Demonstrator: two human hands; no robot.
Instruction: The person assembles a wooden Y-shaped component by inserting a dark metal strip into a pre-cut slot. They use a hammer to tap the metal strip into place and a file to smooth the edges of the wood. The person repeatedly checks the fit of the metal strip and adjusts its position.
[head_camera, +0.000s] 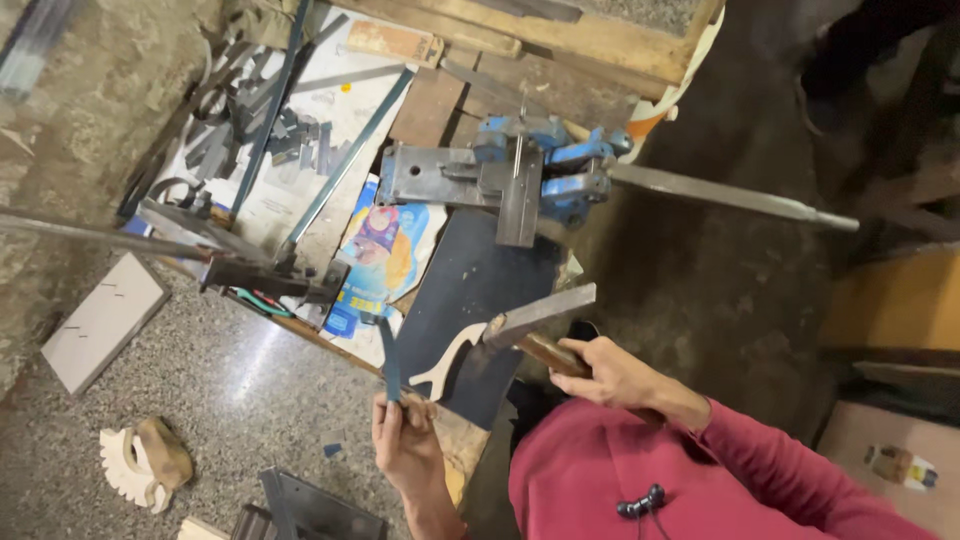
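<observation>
Here, right hand (612, 374) clenched around wooden hammer handle (548, 352), steel hammer head (540, 314) raised above the dark bench top (470, 290), left hand (402, 440) pinching a thin blue metal strip (389, 362) upright at bench edge, strip's lower end hidden by fingers, blue bench tool (530, 170) beyond, its long lever (730, 196) reaching right.

Hammer (520, 330): dull grey metal head, worn brown wooden handle. Strip (390, 365): thin flat metal, blue-grey, matt. Bending tool (520, 175): steel, chipped blue paint, bare grey lever. Counter (470, 290): dark matt sheet over rough wood, possibly rubber. Wrapper (385, 250): glossy printed plastic. Floor (230, 380): speckled polished stone. Sleeve (760, 470): soft red cloth.
</observation>
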